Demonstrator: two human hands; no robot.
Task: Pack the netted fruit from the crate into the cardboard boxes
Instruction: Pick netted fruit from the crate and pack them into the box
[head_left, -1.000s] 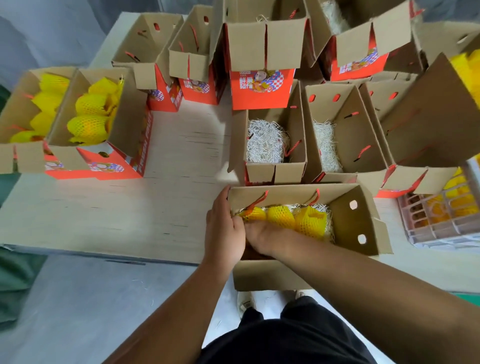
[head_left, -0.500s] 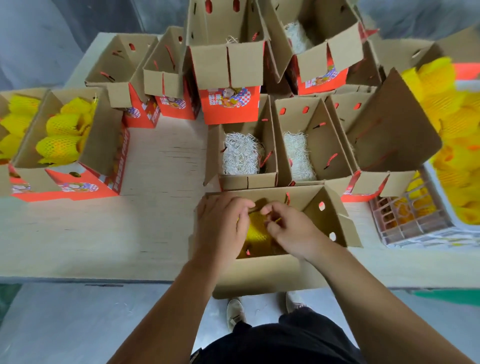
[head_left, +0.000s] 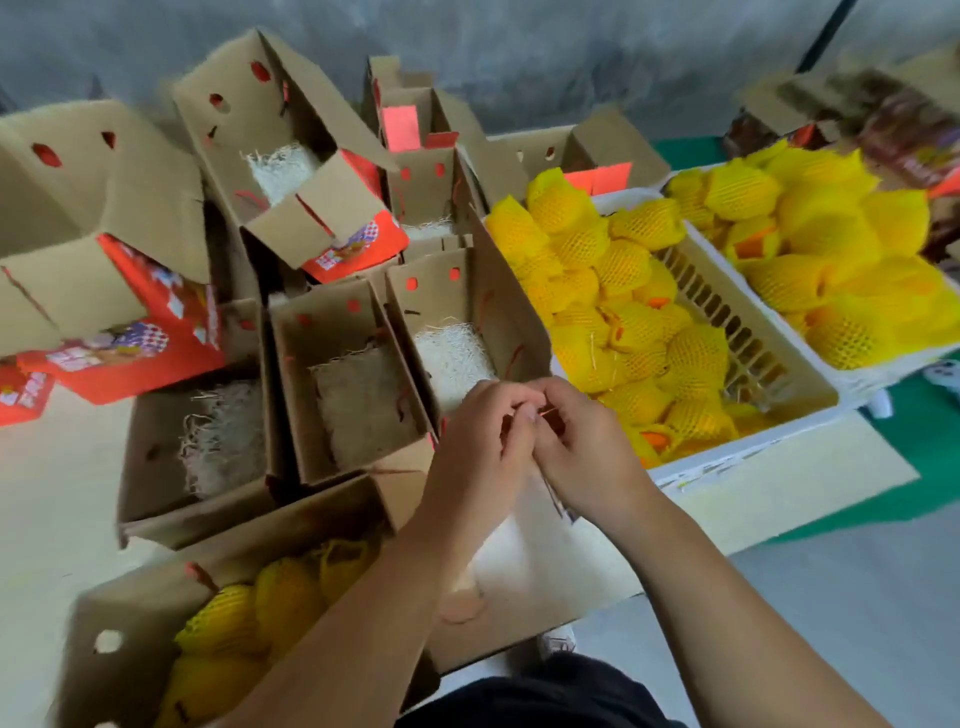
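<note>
A person's left hand (head_left: 480, 436) and right hand (head_left: 582, 441) meet, fingers pinching a thin strand, between a near box (head_left: 156, 613) partly filled with netted fruit (head_left: 228, 618), several unfilled boxes (head_left: 358, 410) and a full crate (head_left: 737, 452).

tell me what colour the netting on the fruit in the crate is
Yellow foam netting, clearest in the head view.

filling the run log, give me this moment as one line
left hand: meets right, fingers curled | right hand: pinches thin orange strip | white plastic crate: netted yellow fruit | near brown cardboard box: fruit inside
</note>
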